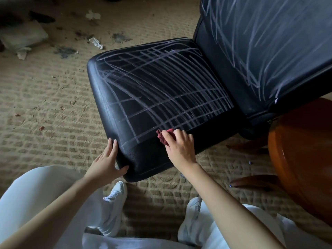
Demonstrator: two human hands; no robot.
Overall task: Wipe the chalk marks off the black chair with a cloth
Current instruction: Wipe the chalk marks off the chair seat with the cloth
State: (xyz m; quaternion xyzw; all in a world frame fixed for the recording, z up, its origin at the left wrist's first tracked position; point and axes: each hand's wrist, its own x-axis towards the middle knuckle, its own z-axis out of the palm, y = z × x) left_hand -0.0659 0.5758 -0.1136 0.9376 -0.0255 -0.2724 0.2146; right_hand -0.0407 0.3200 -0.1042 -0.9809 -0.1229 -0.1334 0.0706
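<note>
Shoes (115,193) stood nearest. Left hand (107,159), fingers flat, braced chair (143,159); right hand (180,148) bunched cloth (163,137) at seat edge. Chalk (161,83) wanted firm, overlapping strokes.

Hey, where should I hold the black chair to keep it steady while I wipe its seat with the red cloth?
Hold the seat's near left corner, coming from the left: it is rounded and juts toward you, clear of most chalk marks. The left hand rests there, fingers on the side, thumb along the front, while the right hand holds the red cloth at the near edge.
</note>
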